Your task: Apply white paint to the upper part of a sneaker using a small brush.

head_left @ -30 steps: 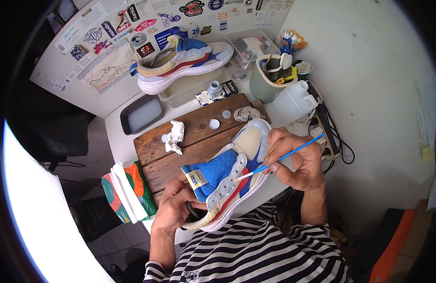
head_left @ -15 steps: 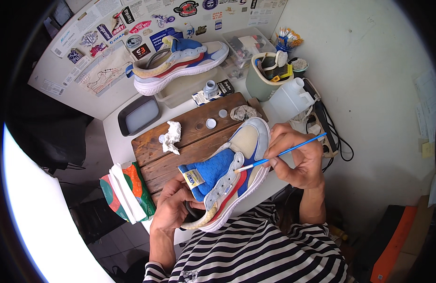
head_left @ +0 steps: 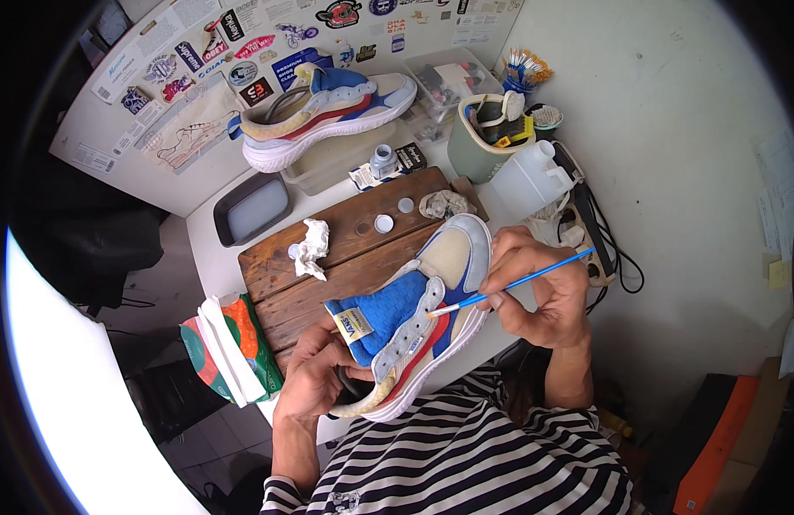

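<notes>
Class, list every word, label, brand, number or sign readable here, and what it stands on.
I won't copy wording or brands; print stands on:
Yellow label on the blue tongue of the held shoe
Stickers on the white back panel
Black-and-white box by the jar
Green packet
Papers at right: too small to read

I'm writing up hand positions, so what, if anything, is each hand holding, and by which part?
The left hand holds a shoe by its ankle opening, beside the blue tongue; the right hand pinches a blue paintbrush partway along its handle.
</notes>
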Tool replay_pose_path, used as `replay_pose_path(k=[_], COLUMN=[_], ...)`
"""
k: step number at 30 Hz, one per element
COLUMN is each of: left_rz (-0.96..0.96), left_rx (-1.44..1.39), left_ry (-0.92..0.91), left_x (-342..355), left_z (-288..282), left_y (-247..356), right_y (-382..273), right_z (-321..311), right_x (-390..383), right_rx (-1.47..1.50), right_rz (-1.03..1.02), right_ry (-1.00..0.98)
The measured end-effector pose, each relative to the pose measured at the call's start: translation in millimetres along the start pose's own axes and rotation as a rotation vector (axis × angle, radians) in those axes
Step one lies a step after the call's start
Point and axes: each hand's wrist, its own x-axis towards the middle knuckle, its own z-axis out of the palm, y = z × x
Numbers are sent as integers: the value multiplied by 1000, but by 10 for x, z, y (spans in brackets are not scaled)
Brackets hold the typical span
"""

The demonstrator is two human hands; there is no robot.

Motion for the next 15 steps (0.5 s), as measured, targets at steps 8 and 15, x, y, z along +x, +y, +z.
replay_pose_path(k=[8,15], left_rz=[-10,-36], left_rx=[-2,-5], left_ry=[94,173], left_x=[-21,-70], left_z=[-61,-258], left_y=[-15,-73], right_y=[349,1066], right_z=[24,340], right_x=[220,574], right_rx=[79,-115], right_rz=[172,260], right_ry=[163,21])
